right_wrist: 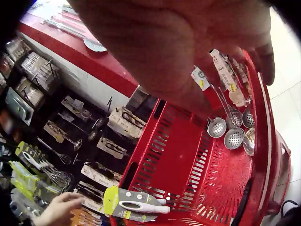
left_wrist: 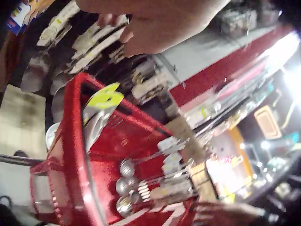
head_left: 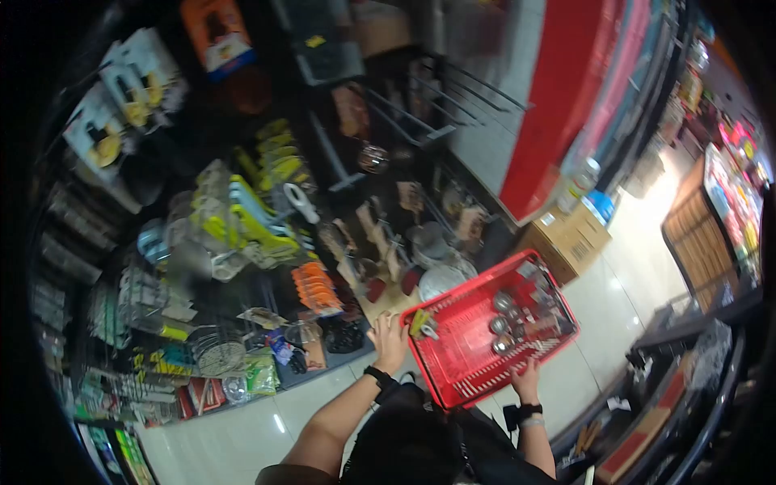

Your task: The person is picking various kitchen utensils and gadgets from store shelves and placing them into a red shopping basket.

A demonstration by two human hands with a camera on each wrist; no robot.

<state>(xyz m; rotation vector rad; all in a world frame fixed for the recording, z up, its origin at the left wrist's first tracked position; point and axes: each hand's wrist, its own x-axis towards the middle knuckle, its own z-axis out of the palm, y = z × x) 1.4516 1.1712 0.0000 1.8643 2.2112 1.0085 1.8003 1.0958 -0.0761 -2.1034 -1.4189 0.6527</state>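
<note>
A red shopping basket [head_left: 453, 323] is in front of the body, its far right edge tilted up in the head view. My right hand [head_left: 527, 380] grips the basket's near rim, fingers over the edge in the right wrist view. Just outside the basket's left end, my left hand [head_left: 390, 339] has loosely extended fingers and holds nothing. Inside lie several perforated metal skimmers [right_wrist: 233, 138] with tagged handles, bunched at one side. A white-handled kitchen tool on a grey-and-green card [right_wrist: 136, 205] lies at the end nearest the left hand.
Black shelving with hanging carded utensils [head_left: 250, 218] fills the left. Orange-carded goods [head_left: 317, 288] hang near the left hand. A cardboard box [head_left: 570, 238] stands beyond the basket on the tiled floor [head_left: 234, 436]. Dark shelves [head_left: 687, 388] border the right.
</note>
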